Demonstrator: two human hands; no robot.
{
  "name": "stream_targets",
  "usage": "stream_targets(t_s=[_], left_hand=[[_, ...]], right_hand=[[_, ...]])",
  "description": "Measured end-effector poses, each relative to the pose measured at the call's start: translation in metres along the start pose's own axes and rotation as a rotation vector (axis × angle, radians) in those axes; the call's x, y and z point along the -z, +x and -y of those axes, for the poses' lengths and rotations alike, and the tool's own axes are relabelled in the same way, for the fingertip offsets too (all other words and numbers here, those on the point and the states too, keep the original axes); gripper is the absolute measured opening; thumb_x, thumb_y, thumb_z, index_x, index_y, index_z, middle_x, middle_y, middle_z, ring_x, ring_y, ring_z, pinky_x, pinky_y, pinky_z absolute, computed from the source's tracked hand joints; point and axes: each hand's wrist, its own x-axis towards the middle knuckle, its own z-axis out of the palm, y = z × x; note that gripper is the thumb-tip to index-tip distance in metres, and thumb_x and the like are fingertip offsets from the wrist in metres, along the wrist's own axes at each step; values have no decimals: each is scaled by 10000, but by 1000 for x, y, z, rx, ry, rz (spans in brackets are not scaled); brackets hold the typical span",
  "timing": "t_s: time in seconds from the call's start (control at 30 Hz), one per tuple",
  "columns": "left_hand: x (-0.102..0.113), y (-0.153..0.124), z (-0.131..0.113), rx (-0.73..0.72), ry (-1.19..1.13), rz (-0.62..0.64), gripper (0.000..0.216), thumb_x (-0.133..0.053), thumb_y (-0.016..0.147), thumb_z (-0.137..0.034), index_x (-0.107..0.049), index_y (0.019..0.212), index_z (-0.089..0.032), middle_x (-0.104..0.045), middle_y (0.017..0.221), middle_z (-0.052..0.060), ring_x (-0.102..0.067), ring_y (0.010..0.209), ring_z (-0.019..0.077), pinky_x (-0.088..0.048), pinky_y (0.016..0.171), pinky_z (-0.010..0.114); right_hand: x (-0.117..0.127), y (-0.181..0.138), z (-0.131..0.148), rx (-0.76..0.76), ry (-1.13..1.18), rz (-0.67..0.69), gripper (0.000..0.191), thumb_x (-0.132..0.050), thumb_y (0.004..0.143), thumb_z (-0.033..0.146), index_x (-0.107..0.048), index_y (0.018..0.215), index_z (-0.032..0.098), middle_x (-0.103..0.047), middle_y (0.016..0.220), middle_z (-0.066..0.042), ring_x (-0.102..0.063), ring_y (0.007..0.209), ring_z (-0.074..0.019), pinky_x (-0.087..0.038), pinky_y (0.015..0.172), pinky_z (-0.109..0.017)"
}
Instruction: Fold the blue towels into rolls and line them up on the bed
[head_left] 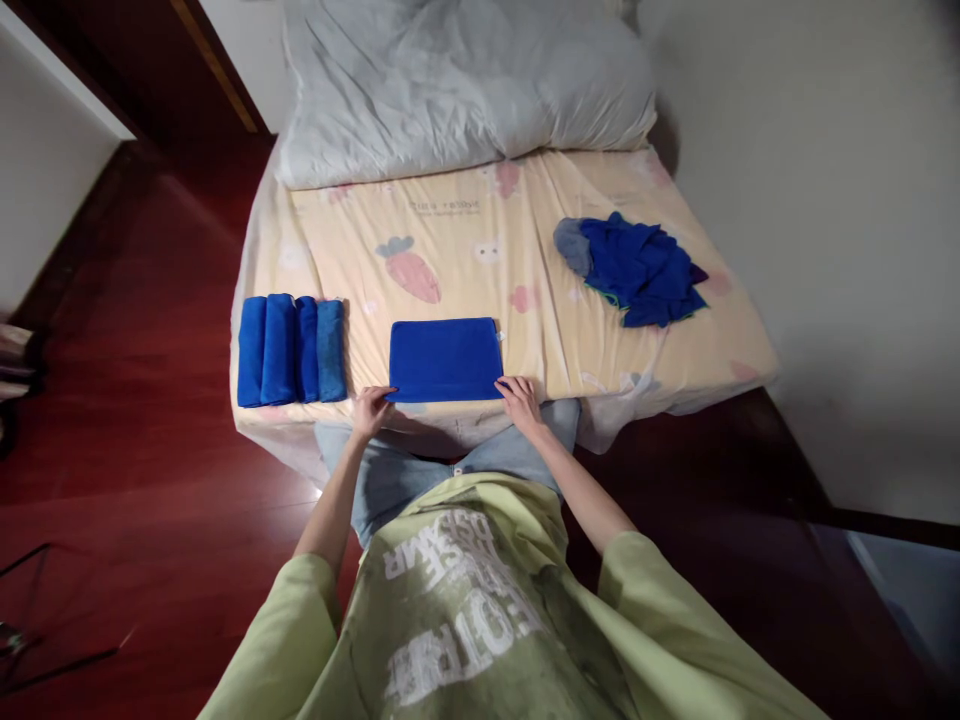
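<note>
A blue cloth [445,358] lies folded into a flat rectangle at the near edge of the bed [525,250]. My left hand [370,408] pinches its near left corner, fingers closed on the edge. At the near right corner my right hand [519,398] holds the cloth the same way. To the left, several rolled blue cloths [291,348] lie side by side. On the right of the bed sits a loose heap of blue cloths [637,268] with a grey one among them.
A grey-white pillow [465,85] fills the head of the bed. The sheet is pale yellow with carrot prints. A white wall runs along the right side. Dark red wooden floor [135,400] lies to the left and around my legs.
</note>
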Motion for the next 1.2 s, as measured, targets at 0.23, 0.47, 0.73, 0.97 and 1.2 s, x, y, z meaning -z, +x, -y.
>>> stream_targets(t_s=[0.23, 0.47, 0.73, 0.97, 1.2], left_hand=[[0, 3, 3, 30, -109, -32, 344, -628, 941, -495, -786, 1071, -218, -784, 1125, 112, -675, 1108, 299, -531, 1008, 452], [-4, 4, 4, 191, -133, -102, 447, -645, 893, -630, -735, 918, -193, -733, 914, 118, -666, 953, 291, -552, 910, 449], [-2, 6, 0, 242, -167, -89, 431, -617, 903, -620, -701, 855, -200, -677, 829, 85, -641, 870, 260, -533, 858, 403], [-3, 8, -8, 317, -336, -128, 434, -709, 823, -623, -647, 911, -203, -640, 734, 30, -597, 686, 193, -481, 654, 316], [-2, 9, -19, 314, -421, -153, 392, -727, 821, -549, -523, 958, -244, -558, 629, -53, -509, 565, 136, -399, 572, 251]], right_hand=[[-16, 0, -17, -70, 358, -178, 463, -520, 895, 88, -752, 1267, 237, -748, 1160, -98, -639, 1129, -291, -531, 1051, -477], [-31, 13, -25, -355, 581, -202, 283, -582, 921, 425, -707, 1031, 197, -713, 909, -97, -655, 801, -250, -583, 791, -398], [-29, 19, -19, -418, 607, -205, 489, -510, 927, 704, -632, 852, 236, -700, 825, -91, -648, 768, -241, -567, 751, -373], [-29, 21, -16, -437, 650, -214, 608, -497, 876, 809, -652, 849, 221, -703, 781, -93, -650, 707, -239, -554, 688, -372], [-32, 25, -18, -463, 648, -221, 585, -525, 853, 796, -660, 841, 227, -725, 798, -99, -675, 737, -246, -563, 724, -374]])
